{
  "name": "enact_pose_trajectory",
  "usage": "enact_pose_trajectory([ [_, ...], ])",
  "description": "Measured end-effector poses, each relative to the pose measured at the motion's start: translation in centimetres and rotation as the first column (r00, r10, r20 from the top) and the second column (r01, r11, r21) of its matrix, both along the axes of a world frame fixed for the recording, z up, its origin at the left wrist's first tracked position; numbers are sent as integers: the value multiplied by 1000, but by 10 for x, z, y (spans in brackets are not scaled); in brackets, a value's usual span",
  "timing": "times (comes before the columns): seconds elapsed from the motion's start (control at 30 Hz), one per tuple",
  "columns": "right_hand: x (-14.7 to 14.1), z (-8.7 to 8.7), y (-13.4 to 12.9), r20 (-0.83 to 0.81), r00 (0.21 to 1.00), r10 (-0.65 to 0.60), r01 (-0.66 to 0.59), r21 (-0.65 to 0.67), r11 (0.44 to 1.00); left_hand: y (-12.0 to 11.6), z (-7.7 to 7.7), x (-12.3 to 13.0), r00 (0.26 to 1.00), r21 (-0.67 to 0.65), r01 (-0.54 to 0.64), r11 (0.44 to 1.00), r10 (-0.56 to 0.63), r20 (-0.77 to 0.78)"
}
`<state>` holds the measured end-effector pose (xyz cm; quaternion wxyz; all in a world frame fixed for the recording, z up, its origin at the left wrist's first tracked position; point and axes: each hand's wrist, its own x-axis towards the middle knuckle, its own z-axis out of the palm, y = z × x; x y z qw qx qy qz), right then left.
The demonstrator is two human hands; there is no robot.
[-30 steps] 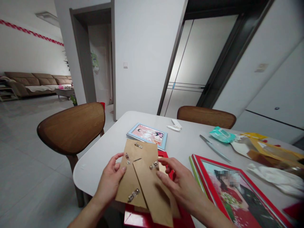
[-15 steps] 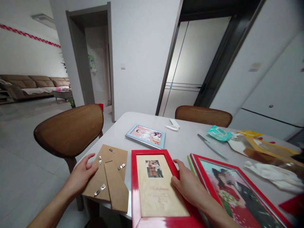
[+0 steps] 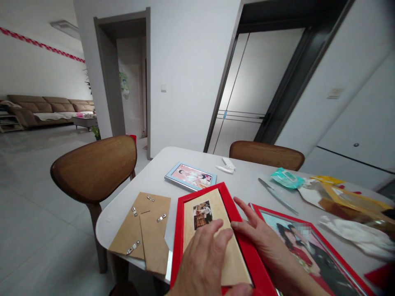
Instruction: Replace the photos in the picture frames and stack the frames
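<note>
A red picture frame (image 3: 178,230) lies tilted at the near side of the table, with a cream paper insert (image 3: 236,263) and a small photo (image 3: 202,211) inside it. My right hand (image 3: 262,238) grips the frame's right side, its fingers over the border. My left hand (image 3: 203,259) is over the insert with its fingers apart; whether the fingertips press on it I cannot tell. To the left lies a brown backing board (image 3: 126,230) with metal clips and a fold-out stand. Under my right forearm is a second red frame (image 3: 314,224) holding a photo of two people.
Beyond the frame lies a light-blue photo frame (image 3: 173,172). Farther right are a knife (image 3: 277,195), a teal wipes packet (image 3: 286,179), brown and yellow packaging (image 3: 348,201) and a white cloth (image 3: 354,236). Wooden chairs (image 3: 98,168) stand at the table (image 3: 148,172).
My left hand has left the backing board and moved right, over the insert. The red frame is now turned and its far end raised a little, with my right hand still at its right side.
</note>
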<state>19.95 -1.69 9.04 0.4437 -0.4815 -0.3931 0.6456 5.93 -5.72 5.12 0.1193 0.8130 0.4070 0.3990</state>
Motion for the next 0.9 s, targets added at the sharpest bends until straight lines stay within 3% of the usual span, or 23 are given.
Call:
enact_pose_trajectory([
  [0.13,8,-9,5,86,996,-17,11,66,998,-1,8,-3,999,314,33,949,-45,29],
  [0.2,13,-15,11,189,980,-63,44,105,993,-3,13,-19,994,378,-62,924,22,111],
  [0.27,18,-21,17,325,943,-65,21,137,990,-7,15,-38,958,282,-234,930,172,228],
  [0.37,27,-30,25,630,776,-28,-125,197,972,-15,8,-67,855,-85,-402,912,407,322],
  [0.47,33,-40,29,863,504,-36,-291,209,934,-19,-12,-91,762,-425,-333,842,506,405],
  [0.53,34,-45,29,937,345,-50,-357,180,917,-18,-26,-102,729,-540,-235,809,514,453],
  [0.63,33,-51,29,982,180,-58,-412,129,902,-16,-39,-111,759,-607,-179,774,501,416],
  [0.8,31,-53,29,994,0,-105,-460,93,883,-14,-33,-113,904,-544,-327,773,424,58],
  [0.87,26,-51,30,982,22,-185,-449,175,876,-14,-28,-112,912,-479,-395,784,398,-101],
  [0.9,21,-50,30,972,85,-220,-435,235,869,-14,-27,-112,904,-439,-424,792,396,-159],
])
